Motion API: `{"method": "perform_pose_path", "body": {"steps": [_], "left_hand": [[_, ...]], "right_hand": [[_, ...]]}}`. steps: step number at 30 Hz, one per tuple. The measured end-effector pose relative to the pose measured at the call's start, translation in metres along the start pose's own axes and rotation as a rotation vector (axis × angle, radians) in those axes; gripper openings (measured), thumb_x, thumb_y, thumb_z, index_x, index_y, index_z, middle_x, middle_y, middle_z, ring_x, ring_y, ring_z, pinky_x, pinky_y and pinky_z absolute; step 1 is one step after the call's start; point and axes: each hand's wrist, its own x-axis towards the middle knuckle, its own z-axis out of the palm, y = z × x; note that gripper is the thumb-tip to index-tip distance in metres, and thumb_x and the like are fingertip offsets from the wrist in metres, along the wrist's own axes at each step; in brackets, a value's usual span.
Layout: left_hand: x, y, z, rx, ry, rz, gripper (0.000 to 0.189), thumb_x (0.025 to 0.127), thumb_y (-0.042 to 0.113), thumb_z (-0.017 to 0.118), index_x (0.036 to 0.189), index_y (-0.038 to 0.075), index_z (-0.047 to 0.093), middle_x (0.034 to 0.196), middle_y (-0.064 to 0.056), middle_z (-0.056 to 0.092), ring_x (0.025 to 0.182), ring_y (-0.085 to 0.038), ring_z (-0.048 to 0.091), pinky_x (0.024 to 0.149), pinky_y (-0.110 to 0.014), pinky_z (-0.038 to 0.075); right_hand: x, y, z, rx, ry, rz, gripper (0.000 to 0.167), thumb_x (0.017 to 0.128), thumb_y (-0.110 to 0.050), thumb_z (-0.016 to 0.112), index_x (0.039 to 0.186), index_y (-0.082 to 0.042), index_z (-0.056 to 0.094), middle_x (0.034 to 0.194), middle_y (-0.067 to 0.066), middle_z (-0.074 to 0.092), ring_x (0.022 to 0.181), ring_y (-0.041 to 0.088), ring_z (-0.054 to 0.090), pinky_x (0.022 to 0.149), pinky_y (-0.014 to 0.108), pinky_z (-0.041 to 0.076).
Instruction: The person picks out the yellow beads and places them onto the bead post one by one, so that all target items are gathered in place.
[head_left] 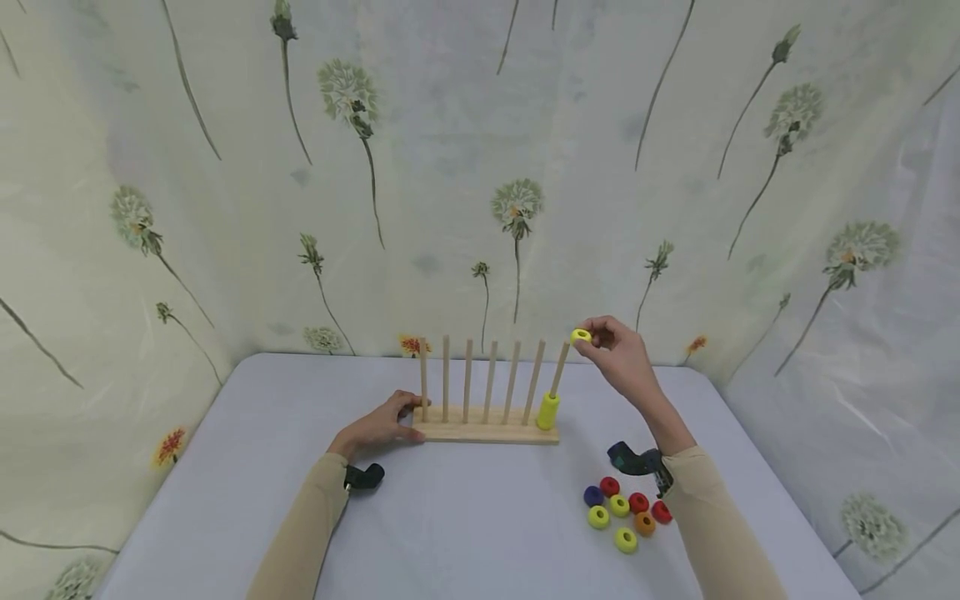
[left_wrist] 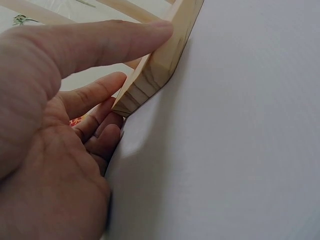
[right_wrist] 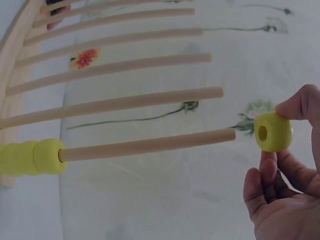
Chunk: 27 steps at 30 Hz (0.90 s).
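Observation:
A wooden peg rack (head_left: 487,433) with a row of several upright dowels stands on the table. My left hand (head_left: 378,423) grips its left end, thumb on the front edge and fingers behind. Yellow beads (head_left: 548,412) are stacked at the foot of the rightmost dowel. Between thumb and fingers, my right hand (head_left: 618,358) pinches another yellow bead (right_wrist: 280,132). In the right wrist view that bead is just off the tip of the rightmost dowel (right_wrist: 150,146), its hole facing the tip.
Loose beads lie at the front right of the white table (head_left: 465,517): a blue bead (head_left: 593,497), an orange bead (head_left: 644,524), red beads (head_left: 638,502) and yellow beads (head_left: 626,541). A flower-print curtain (head_left: 435,125) hangs behind the table and at both sides.

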Motion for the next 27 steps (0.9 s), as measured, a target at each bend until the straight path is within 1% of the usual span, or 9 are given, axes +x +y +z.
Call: {"method": "perform_pose_path", "body": {"steps": [4, 7, 12, 18, 22, 27], "left_hand": [[-0.001, -0.001, 0.001, -0.004, 0.005, -0.012, 0.067, 0.075, 0.025, 0.083, 0.132, 0.011, 0.052, 0.137, -0.009, 0.039, 0.129, -0.028, 0.040, 0.112, -0.049, 0.028], [-0.001, -0.001, 0.002, 0.013, 0.005, -0.009, 0.067, 0.075, 0.025, 0.083, 0.133, 0.010, 0.052, 0.137, -0.009, 0.040, 0.129, -0.028, 0.040, 0.112, -0.049, 0.029], [0.000, -0.001, 0.001, 0.039, -0.006, 0.002, 0.069, 0.076, 0.027, 0.083, 0.134, 0.010, 0.051, 0.137, -0.009, 0.040, 0.127, -0.029, 0.040, 0.110, -0.049, 0.031], [0.000, 0.002, 0.000, 0.025, 0.001, -0.010, 0.069, 0.076, 0.026, 0.083, 0.134, 0.011, 0.051, 0.137, -0.009, 0.040, 0.129, -0.029, 0.039, 0.112, -0.049, 0.029], [0.000, 0.002, -0.001, 0.026, 0.002, -0.019, 0.069, 0.076, 0.026, 0.083, 0.135, 0.012, 0.051, 0.137, -0.009, 0.039, 0.126, -0.029, 0.040, 0.111, -0.048, 0.029], [0.000, 0.002, -0.002, 0.018, -0.001, -0.016, 0.069, 0.075, 0.026, 0.083, 0.135, 0.011, 0.052, 0.137, -0.009, 0.039, 0.127, -0.030, 0.040, 0.111, -0.049, 0.029]], "right_hand": [[0.008, 0.005, 0.004, -0.003, 0.002, 0.015, 0.031, 0.091, -0.027, 0.067, 0.111, -0.005, 0.061, 0.096, 0.007, 0.056, 0.085, 0.019, 0.050, 0.065, 0.019, 0.041], [0.011, 0.008, 0.007, -0.019, -0.001, 0.035, 0.031, 0.090, -0.029, 0.068, 0.111, -0.007, 0.062, 0.095, 0.006, 0.057, 0.083, 0.019, 0.051, 0.063, 0.020, 0.042], [0.013, 0.009, 0.010, -0.029, -0.021, 0.052, 0.031, 0.091, -0.028, 0.068, 0.112, -0.006, 0.062, 0.095, 0.007, 0.058, 0.083, 0.019, 0.051, 0.061, 0.021, 0.042], [0.014, 0.008, 0.012, -0.031, -0.043, 0.037, 0.031, 0.090, -0.028, 0.068, 0.111, -0.006, 0.062, 0.093, 0.007, 0.056, 0.083, 0.021, 0.050, 0.061, 0.022, 0.042], [0.014, 0.009, 0.014, -0.042, -0.071, 0.048, 0.031, 0.090, -0.027, 0.068, 0.112, -0.005, 0.061, 0.093, 0.007, 0.055, 0.084, 0.021, 0.049, 0.062, 0.022, 0.042], [0.013, 0.013, 0.015, -0.039, -0.075, 0.062, 0.031, 0.091, -0.026, 0.068, 0.112, -0.005, 0.061, 0.093, 0.008, 0.055, 0.083, 0.022, 0.048, 0.062, 0.022, 0.042]]}}
